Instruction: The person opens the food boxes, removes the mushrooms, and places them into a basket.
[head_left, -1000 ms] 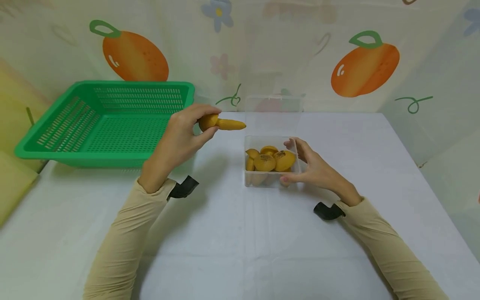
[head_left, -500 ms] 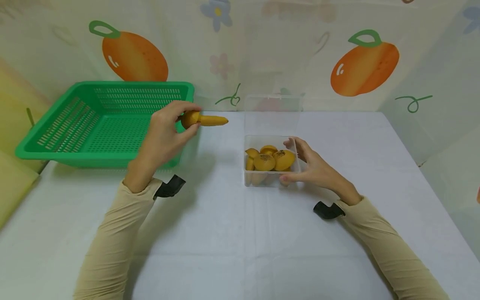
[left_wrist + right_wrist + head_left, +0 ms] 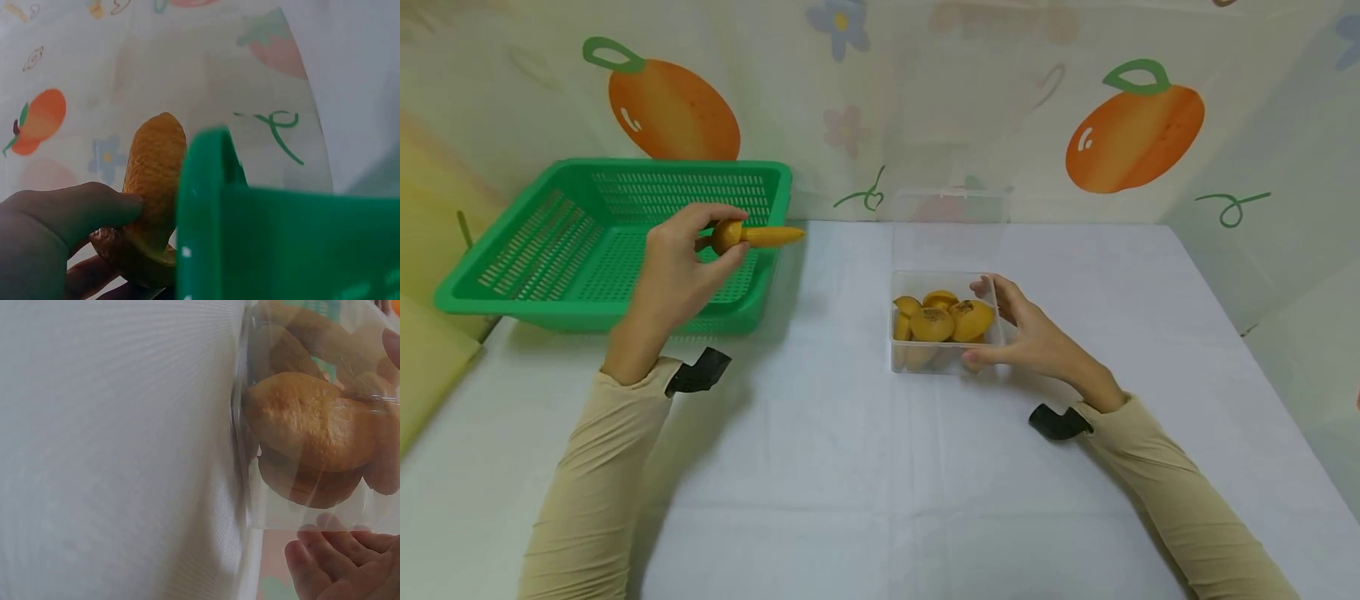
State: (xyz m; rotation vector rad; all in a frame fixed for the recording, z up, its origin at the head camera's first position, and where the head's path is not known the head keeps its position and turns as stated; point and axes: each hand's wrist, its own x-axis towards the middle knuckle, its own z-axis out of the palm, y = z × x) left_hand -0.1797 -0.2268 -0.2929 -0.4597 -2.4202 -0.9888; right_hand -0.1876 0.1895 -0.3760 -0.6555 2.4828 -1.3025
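My left hand [image 3: 673,271] pinches a yellow-brown mushroom [image 3: 771,237] by its cap between thumb and fingers. Its tapered stem points right, over the right rim of the green plastic basket [image 3: 602,317]. In the left wrist view the mushroom [image 3: 153,175] stands stem up, partly hidden behind the basket's edge. On the right, my right hand [image 3: 1026,333] holds the side of a clear plastic box [image 3: 943,344], thumb in front and fingers behind. Several similar mushrooms [image 3: 932,324] fill the box, and some [image 3: 306,425] show through its wall in the right wrist view.
The box's transparent lid [image 3: 951,233] stands raised at its back. A white cloth [image 3: 850,450] covers the table, and a fruit-printed curtain [image 3: 925,100] hangs behind it. Something yellow [image 3: 433,367] borders the table on the left.
My left hand has carried the mushroom leftward, from near the box to over the basket's right side. The right hand and the box have stayed put.
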